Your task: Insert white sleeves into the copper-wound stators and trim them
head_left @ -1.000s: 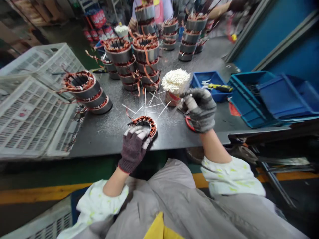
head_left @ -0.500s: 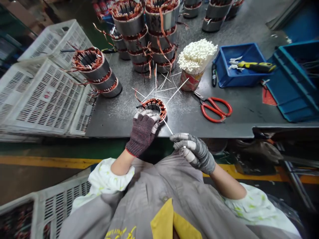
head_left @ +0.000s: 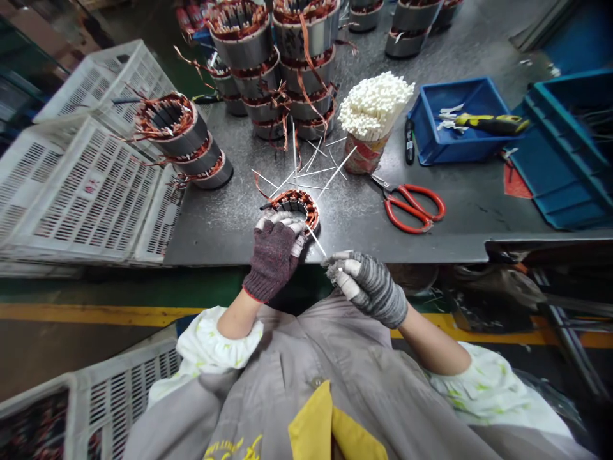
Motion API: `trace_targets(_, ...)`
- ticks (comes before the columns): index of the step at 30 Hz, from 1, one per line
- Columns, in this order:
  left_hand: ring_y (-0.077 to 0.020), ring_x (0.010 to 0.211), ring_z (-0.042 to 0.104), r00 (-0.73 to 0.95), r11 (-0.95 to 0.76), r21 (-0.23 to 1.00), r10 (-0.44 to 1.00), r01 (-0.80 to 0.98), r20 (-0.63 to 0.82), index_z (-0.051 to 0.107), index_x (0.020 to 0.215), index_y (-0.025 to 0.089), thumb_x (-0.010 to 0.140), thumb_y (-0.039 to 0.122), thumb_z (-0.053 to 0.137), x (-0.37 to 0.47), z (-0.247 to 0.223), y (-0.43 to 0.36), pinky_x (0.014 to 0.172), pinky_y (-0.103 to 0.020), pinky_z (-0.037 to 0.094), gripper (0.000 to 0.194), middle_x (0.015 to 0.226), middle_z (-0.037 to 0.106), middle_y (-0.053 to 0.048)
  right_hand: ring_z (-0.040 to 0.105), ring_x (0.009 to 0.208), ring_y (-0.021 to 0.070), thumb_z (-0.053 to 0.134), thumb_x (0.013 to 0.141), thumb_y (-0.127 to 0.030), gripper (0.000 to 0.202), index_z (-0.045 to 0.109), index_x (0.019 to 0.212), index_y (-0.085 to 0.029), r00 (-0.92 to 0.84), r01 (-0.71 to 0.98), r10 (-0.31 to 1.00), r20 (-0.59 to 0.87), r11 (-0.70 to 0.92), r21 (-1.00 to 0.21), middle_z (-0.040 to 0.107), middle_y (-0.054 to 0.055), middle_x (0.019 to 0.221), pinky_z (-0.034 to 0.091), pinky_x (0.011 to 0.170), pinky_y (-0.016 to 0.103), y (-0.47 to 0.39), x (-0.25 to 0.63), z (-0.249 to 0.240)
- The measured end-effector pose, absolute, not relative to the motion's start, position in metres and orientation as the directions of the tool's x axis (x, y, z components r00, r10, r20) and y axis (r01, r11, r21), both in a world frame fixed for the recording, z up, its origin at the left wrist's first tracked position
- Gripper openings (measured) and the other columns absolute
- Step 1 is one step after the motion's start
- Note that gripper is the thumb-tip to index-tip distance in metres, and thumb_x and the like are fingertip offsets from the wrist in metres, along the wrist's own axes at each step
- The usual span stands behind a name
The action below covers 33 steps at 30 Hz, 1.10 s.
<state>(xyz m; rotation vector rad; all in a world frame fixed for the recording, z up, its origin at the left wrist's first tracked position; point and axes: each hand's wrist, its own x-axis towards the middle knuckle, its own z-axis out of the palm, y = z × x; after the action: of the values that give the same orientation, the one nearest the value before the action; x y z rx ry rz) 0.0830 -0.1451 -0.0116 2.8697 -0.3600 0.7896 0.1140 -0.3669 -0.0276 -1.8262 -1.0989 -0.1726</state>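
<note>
A motor stator (head_left: pixel 313 207) with copper windings stands upright near the table's front edge. My left hand (head_left: pixel 274 252), in a dark purple glove, grips its near left side, fingers curled over the rim and covering part of the winding. My right hand (head_left: pixel 371 284), in a grey glove, pinches the near end of a thin white stick (head_left: pixel 317 243). The stick slants up to the stator's near right rim, where its far tip meets the windings. More thin white sticks (head_left: pixel 338 172) lie loose behind the stator, some reaching its rim.
Behind are stacked stators (head_left: pixel 249 48), with another stack (head_left: pixel 204 150) at left beside white crates (head_left: pixel 90 185). A tub of white sticks (head_left: pixel 376 105), a marker (head_left: pixel 409 142), red-handled scissors (head_left: pixel 414 207), a blue bin (head_left: pixel 462 150) holding a yellow-black tool, and a larger bin (head_left: pixel 550 185) stand right.
My right hand has shifted slightly left toward the stator, still pinching the white stick, and less of the stick shows. My left hand stays on the stator. The view has moved a little.
</note>
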Motion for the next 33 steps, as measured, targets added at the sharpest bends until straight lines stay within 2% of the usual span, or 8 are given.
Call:
trace_targets(4, -0.0272, 0.124, 0.061, 0.863, -0.962, 0.122, -0.158, -0.244, 0.48, 0.064, 0.116, 0.019, 0.099, 0.025, 0.051, 0.083, -0.012, -0.144, 0.113, -0.049, 0.039, 0.022, 0.114, 0.073, -0.009, 0.075, 0.096, 0.0178, 0.05, 0.098, -0.017, 0.022, 0.071, 0.104, -0.02, 0.606, 0.697, 0.646, 0.464, -0.15, -0.701, 0.078, 0.007, 0.104, 0.061, 0.088, 0.031, -0.377, 0.106, -0.034)
trace_targets(10, -0.0284, 0.124, 0.061, 0.876, -0.968, 0.141, -0.117, -0.205, 0.467, 0.065, 0.116, 0.019, 0.098, 0.028, 0.052, 0.083, -0.012, -0.146, 0.113, -0.049, 0.04, 0.023, 0.117, 0.073, -0.01, 0.074, 0.099, 0.0185, 0.047, 0.1, -0.023, 0.025, 0.072, 0.102, -0.02, 0.598, 0.698, 0.648, 0.472, -0.131, -0.704, 0.077, 0.009, 0.108, 0.061, 0.09, 0.033, -0.35, 0.122, -0.029)
trace_targets(16, -0.0272, 0.132, 0.057, 0.842, -0.957, 0.218, -0.043, -0.189, 0.538, 0.054, 0.135, 0.014, 0.096, 0.023, 0.05, 0.08, -0.013, -0.151, 0.119, -0.049, 0.037, 0.04, 0.131, 0.067, -0.015, 0.072, 0.106, 0.0178, 0.045, 0.103, -0.025, 0.027, 0.071, 0.105, -0.018, 0.569, 0.698, 0.63, 0.528, -0.033, -0.715, 0.074, 0.012, 0.12, 0.06, 0.093, 0.032, -0.328, 0.139, -0.049)
trace_targets(21, -0.0283, 0.128, 0.059, 0.805, -0.976, 0.143, -0.051, -0.166, 0.591, 0.054, 0.133, 0.01, 0.097, 0.021, 0.055, 0.08, -0.016, -0.157, 0.117, -0.049, 0.039, 0.038, 0.126, 0.069, -0.017, 0.07, 0.113, 0.0175, 0.047, 0.103, -0.025, 0.026, 0.071, 0.112, -0.022, 0.587, 0.731, 0.567, 0.578, -0.064, -0.679, 0.073, 0.009, 0.124, 0.058, 0.097, 0.032, -0.329, 0.135, -0.061)
trace_targets(24, -0.0297, 0.126, 0.059, 0.808, -0.986, 0.1, -0.049, -0.132, 0.587, 0.054, 0.133, 0.009, 0.097, 0.022, 0.055, 0.082, -0.016, -0.158, 0.116, -0.05, 0.04, 0.038, 0.125, 0.069, -0.017, 0.07, 0.11, 0.019, 0.047, 0.103, -0.026, 0.026, 0.072, 0.11, -0.022, 0.668, 0.705, 0.451, 0.591, -0.132, -0.696, 0.074, 0.009, 0.121, 0.057, 0.096, 0.034, -0.323, 0.136, -0.056)
trace_targets(27, -0.0292, 0.126, 0.059, 0.834, -0.984, 0.123, -0.042, -0.131, 0.55, 0.053, 0.135, 0.012, 0.098, 0.023, 0.055, 0.082, -0.015, -0.156, 0.116, -0.049, 0.04, 0.039, 0.127, 0.069, -0.015, 0.069, 0.102, 0.0252, 0.058, 0.096, -0.038, 0.027, 0.071, 0.108, -0.019, 0.735, 0.673, 0.378, 0.563, -0.298, -0.677, 0.074, 0.013, 0.113, 0.055, 0.089, 0.039, -0.324, 0.134, -0.048)
trace_targets(30, -0.0292, 0.126, 0.059, 0.849, -0.979, 0.143, -0.048, -0.144, 0.527, 0.053, 0.136, 0.014, 0.098, 0.024, 0.055, 0.082, -0.015, -0.155, 0.116, -0.051, 0.04, 0.039, 0.128, 0.068, -0.015, 0.066, 0.081, 0.0256, 0.056, 0.095, -0.043, 0.029, 0.072, 0.093, -0.018, 0.764, 0.64, 0.504, 0.402, -0.519, -0.567, 0.072, 0.011, 0.087, 0.049, 0.074, 0.037, -0.329, 0.127, -0.043)
trace_targets(33, -0.0295, 0.125, 0.06, 0.841, -0.98, 0.135, -0.052, -0.147, 0.538, 0.054, 0.135, 0.013, 0.098, 0.023, 0.055, 0.083, -0.016, -0.154, 0.116, -0.051, 0.04, 0.039, 0.127, 0.069, -0.015, 0.062, 0.071, 0.0228, 0.045, 0.101, -0.036, 0.036, 0.07, 0.082, -0.02, 0.756, 0.651, 0.57, 0.322, -0.607, -0.456, 0.068, 0.008, 0.075, 0.042, 0.069, 0.035, -0.324, 0.125, -0.041)
